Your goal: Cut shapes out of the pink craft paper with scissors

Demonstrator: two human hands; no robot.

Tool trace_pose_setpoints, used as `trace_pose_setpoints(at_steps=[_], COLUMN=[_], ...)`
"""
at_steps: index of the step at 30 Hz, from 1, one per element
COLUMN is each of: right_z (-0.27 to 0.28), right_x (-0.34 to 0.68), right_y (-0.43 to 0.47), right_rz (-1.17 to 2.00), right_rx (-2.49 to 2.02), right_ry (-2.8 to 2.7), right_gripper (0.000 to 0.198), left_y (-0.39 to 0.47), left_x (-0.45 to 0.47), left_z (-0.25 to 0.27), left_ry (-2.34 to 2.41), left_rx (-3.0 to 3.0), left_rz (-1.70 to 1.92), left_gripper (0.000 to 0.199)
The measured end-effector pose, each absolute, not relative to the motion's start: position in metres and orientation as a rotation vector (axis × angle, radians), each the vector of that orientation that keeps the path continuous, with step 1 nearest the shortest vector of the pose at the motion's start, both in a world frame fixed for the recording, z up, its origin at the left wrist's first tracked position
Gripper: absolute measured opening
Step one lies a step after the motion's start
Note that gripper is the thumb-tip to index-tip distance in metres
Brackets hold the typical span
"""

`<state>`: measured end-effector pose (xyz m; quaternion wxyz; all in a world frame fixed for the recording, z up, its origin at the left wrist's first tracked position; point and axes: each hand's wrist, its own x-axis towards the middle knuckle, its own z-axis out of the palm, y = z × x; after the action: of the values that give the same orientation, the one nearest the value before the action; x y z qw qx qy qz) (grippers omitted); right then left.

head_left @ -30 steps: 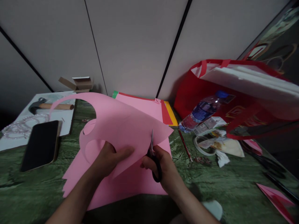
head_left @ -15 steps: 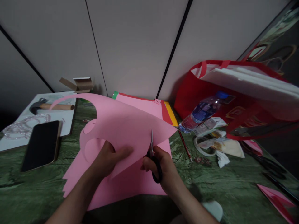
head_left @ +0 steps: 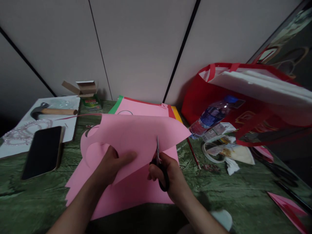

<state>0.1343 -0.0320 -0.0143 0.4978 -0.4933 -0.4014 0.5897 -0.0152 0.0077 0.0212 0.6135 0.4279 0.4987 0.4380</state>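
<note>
The cut pink sheet lies between the two hands, raised at a tilt over a stack of pink paper. The left hand has hold of it by its near left part: the thumb is stretched flat over the upper face, pointing toward the right hand, while the other fingers are out of sight behind the sheet, so how tightly they close cannot be told. The right hand, at the sheet's near right edge, has its fingers curled around the black handles of a pair of scissors. One blade shows against the sheet's upper face, pointing away from the person, just ahead of the right fingertips; the other blade is hidden, and how wide the pair stands cannot be told.

The sheet's left end is cut into curved bands near the left wrist, and its right end tapers to a point that overlaps the base of a water bottle in view. Right of the sheet lie a pencil and, farther off, a red bag. Left of it, well apart from the left hand, are a phone and a hammer. Beyond it stands a small opened box.
</note>
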Motion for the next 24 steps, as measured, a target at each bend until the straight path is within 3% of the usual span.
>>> trace_pose_setpoints(at_steps=[24], right_z=[-0.0214], right_x=[0.1341], right_y=[-0.0329], right_rz=[1.452], right_rx=[-1.185], right_ry=[-0.925], right_gripper=[0.024], left_y=[0.008], left_x=[-0.0172], left_z=[0.023], left_ry=[1.107], left_rx=[0.846], left_rz=[1.032], left_gripper=[0.032])
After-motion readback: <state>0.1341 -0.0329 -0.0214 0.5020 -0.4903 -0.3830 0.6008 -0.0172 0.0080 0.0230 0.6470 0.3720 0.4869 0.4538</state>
